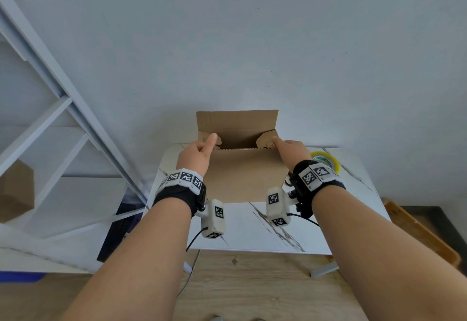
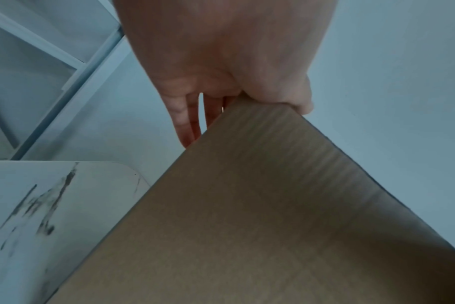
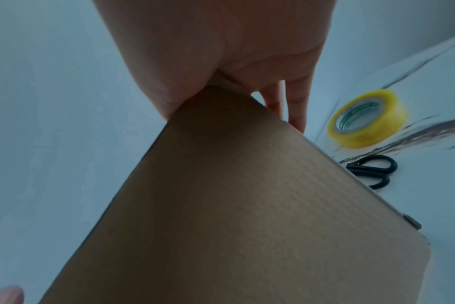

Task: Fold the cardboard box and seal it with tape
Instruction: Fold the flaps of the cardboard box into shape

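Cardboard box hides most of both grips: left hand and right hand each clasp an upper corner, while the tape shows only partly behind the right wrist.

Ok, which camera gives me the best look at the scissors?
The right wrist view: the black scissors lie on the table near the tape roll, handles clear. In the head view only a black sliver shows by the right wrist; the left wrist view shows none.

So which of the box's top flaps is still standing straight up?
The far long flap, against the wall, stands upright. The two short side flaps lean inward under the thumbs, and the near flap tilts toward the person.
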